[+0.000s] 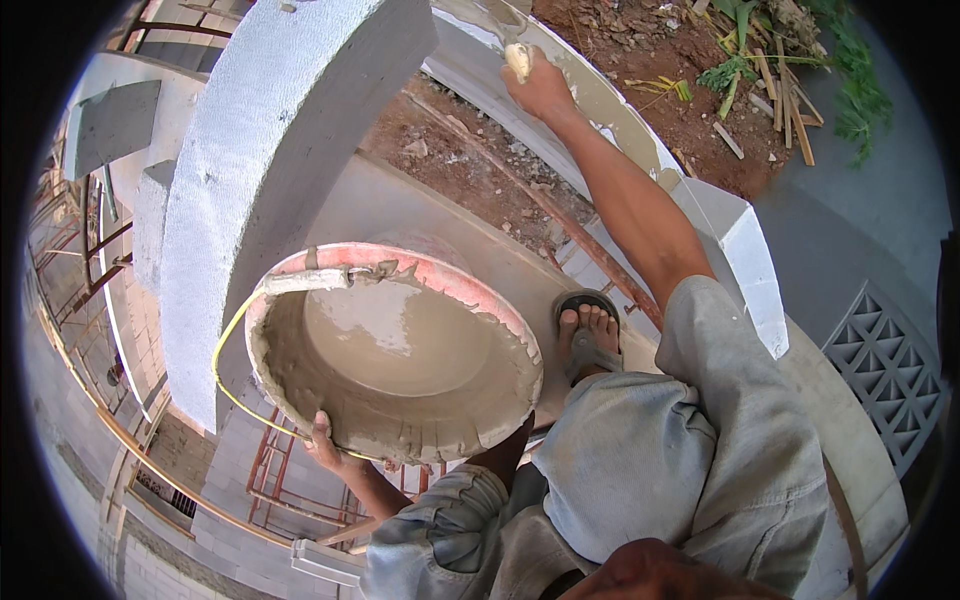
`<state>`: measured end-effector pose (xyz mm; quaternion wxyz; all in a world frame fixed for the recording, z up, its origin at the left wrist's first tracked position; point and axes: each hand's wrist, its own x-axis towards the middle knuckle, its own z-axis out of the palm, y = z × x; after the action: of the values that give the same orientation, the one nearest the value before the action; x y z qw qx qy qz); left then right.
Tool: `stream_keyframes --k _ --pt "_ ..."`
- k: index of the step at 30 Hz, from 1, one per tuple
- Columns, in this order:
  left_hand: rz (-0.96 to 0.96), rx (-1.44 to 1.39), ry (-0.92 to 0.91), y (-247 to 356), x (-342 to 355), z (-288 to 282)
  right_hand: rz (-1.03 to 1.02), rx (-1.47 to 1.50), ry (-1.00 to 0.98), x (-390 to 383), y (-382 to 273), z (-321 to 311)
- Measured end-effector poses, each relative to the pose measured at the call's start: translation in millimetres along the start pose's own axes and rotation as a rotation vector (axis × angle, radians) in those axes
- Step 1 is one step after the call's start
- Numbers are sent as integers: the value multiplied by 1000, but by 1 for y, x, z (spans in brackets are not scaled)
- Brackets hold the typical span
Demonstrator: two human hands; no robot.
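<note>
My left hand (325, 447) grips the near left edge of a round red bucket (470, 280), its fingers on the outside wall. Grey wet mortar (400, 340) lies in the bucket and coats its inside and rim. A yellow wire handle with a dirty white grip (305, 280) runs round the bucket's left side, the grip resting on the rim. Up ahead, my right hand (543, 88) is closed round the pale handle of a trowel (519, 62) over the top of a curved white wall. Mortar (600, 100) covers that wall top; the trowel's blade is hard to make out.
A tall curved light-grey block (240, 150) rises left of the bucket. My sandalled foot (592, 335) stands on a concrete ledge. Red scaffold tubes (300, 490) show far below at left. Beyond the wall are red soil (640, 70), wood strips (785, 100) and a patterned grille (885, 370).
</note>
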<state>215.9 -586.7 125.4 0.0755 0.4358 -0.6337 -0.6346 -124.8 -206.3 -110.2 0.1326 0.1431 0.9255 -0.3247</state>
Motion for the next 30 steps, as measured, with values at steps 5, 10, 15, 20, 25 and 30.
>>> stream_keyframes --k 5,10,15,20,25,30 --pt "136 152 -113 -13 2 -24 36 393 -278 21 -38 31" --pt "71 184 -20 1 0 1 137 297 -336 7 -4 46" --pt "79 135 -57 0 -4 -5 271 244 -319 -133 110 45" --pt "-70 -1 23 12 -7 1 7 153 -345 -128 89 36" --pt "-46 26 -41 5 3 2 0 210 -94 13 -6 44" --pt "64 99 -45 -8 2 -2 343 484 -341 -11 46 29"
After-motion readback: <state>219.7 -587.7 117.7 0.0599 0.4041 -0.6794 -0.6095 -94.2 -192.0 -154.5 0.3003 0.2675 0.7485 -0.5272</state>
